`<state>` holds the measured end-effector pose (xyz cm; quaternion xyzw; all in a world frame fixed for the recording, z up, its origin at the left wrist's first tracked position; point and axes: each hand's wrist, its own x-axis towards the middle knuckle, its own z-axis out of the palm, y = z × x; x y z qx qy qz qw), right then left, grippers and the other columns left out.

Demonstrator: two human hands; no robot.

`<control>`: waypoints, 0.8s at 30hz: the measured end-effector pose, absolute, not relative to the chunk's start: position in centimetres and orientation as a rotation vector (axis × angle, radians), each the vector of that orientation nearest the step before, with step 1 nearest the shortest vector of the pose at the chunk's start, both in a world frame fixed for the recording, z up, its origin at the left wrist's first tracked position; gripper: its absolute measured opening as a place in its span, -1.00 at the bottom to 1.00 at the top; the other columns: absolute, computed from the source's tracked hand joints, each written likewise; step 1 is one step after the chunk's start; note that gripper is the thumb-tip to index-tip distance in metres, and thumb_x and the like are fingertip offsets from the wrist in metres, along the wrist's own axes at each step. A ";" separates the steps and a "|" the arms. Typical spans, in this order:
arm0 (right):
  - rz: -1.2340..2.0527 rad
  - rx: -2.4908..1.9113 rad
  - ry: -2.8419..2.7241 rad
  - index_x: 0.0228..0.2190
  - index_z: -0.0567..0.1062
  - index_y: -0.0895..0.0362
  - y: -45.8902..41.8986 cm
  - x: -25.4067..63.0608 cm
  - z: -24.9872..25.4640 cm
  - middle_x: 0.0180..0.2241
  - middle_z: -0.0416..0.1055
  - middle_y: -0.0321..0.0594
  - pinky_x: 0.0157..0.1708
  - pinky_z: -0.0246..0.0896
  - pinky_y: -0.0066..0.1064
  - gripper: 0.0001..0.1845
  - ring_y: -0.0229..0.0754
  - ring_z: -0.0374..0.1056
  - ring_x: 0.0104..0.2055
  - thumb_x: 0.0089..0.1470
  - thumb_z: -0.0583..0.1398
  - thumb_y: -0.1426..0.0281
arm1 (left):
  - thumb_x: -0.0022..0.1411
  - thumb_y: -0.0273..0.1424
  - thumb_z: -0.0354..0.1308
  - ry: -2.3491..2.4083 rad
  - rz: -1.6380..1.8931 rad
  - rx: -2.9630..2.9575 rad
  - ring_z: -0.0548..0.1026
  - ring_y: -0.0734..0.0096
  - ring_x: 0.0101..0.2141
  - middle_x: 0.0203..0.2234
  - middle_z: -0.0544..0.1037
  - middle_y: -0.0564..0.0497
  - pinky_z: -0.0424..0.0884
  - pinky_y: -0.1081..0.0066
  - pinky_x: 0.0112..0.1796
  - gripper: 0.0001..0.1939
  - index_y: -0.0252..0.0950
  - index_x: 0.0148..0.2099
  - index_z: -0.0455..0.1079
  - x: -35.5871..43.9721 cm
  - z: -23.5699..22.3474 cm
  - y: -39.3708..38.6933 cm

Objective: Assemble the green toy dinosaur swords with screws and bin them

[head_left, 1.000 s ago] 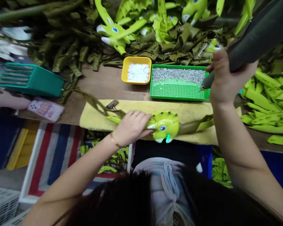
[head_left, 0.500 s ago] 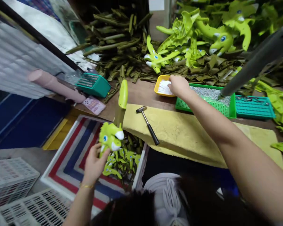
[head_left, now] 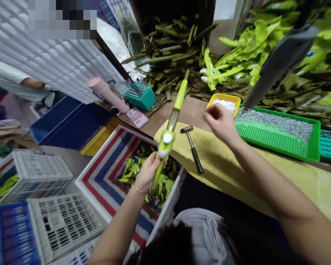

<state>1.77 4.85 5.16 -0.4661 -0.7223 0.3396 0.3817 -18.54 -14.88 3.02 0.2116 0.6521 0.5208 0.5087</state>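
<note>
My left hand grips a lime-green horned dinosaur-head toy with white horn tips. A long green and olive shaft rises from the toy, tilted up and to the right. My right hand has thumb and fingertips pinched together just in front of a yellow tray of small white pieces. Whatever is in that pinch is too small to make out. Between the hands, a hammer with a black handle lies on a yellow pad.
A green basket of small metal pieces stands right of the tray, under a grey tool. Olive parts and green heads pile up behind. A striped-lined crate holds more toys. A pink bottle stands left.
My right hand has come out of the yellow tray, back toward me. My left hand has turned the toy, so its horns now face me. The view has swung left.
</note>
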 end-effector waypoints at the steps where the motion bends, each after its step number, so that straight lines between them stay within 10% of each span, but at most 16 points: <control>1: 1.093 -1.045 -1.705 -0.41 0.45 0.12 2.6 1.0 5.0 -0.46 0.45 -0.27 -0.37 0.29 -0.37 -0.92 -0.26 0.35 -0.42 0.02 0.21 0.36 | -0.20 -0.05 0.46 1.523 1.254 0.490 0.42 0.51 -0.51 -0.53 0.47 0.08 0.36 0.50 -0.42 -0.39 -0.33 -0.24 0.33 -17.9 3.0 -14.5; 5: 1.601 -0.800 -1.238 -0.38 0.46 0.10 -4.0 -1.2 4.2 -0.49 0.43 -0.36 -0.41 0.33 -0.41 -0.80 -0.34 0.36 -0.49 -0.06 0.30 0.28 | -0.12 -0.05 0.43 1.366 1.269 0.426 0.42 0.54 -0.54 -0.56 0.48 0.06 0.35 0.55 -0.48 -0.45 -0.33 -0.27 0.33 -15.7 2.9 -13.1; 24: 1.555 -0.791 -1.214 -0.39 0.42 0.11 -5.9 -1.6 3.7 -0.46 0.44 -0.36 -0.40 0.35 -0.46 -0.78 -0.38 0.37 -0.47 -0.02 0.29 0.25 | -0.12 -0.18 0.45 1.282 1.440 0.314 0.44 0.54 -0.55 -0.51 0.49 0.08 0.35 0.52 -0.50 -0.55 -0.33 -0.28 0.38 -14.1 1.9 -12.7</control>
